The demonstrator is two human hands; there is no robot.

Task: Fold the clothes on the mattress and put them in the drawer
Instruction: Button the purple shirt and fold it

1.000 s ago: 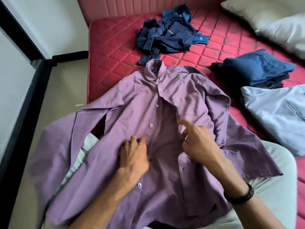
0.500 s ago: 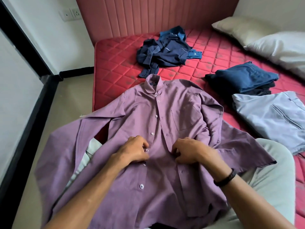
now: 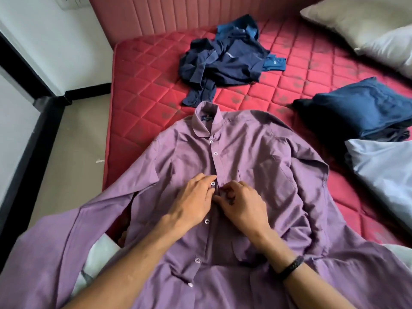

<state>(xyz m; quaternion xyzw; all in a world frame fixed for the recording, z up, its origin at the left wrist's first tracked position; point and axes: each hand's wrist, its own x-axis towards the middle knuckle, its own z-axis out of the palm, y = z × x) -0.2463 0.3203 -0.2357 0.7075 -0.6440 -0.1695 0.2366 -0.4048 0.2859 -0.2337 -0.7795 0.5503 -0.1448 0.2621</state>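
Seen from a head-worn camera, looking down. Red quilted mattress (image 3: 142, 70), left edge dropping to bare floor (image 3: 73, 152). Spread across its near end and the person's lap: purple shirt (image 3: 252, 157), front up, collar away, sleeves flung wide, the left one hanging over that edge. Judged light, limp and quick to crease; likely to slide off where it overhung. Best taken at shoulders or hem, not mid-cloth. Beyond the collar, heap of dark blue clothes (image 3: 225, 65), unfolded. At right, folded dark blue pile (image 3: 361, 108) and pale blue garment (image 3: 383, 166), both near the right sleeve, leaving little room there for folding. Clear red quilting only between collar and left edge. Pillows (image 3: 367, 30) far right. Left hand (image 3: 196, 197) and right hand (image 3: 243, 204) met at the placket mid-chest, fingers curled, pinching cloth around a button (image 3: 213, 183). Button apparently not yet fastened.
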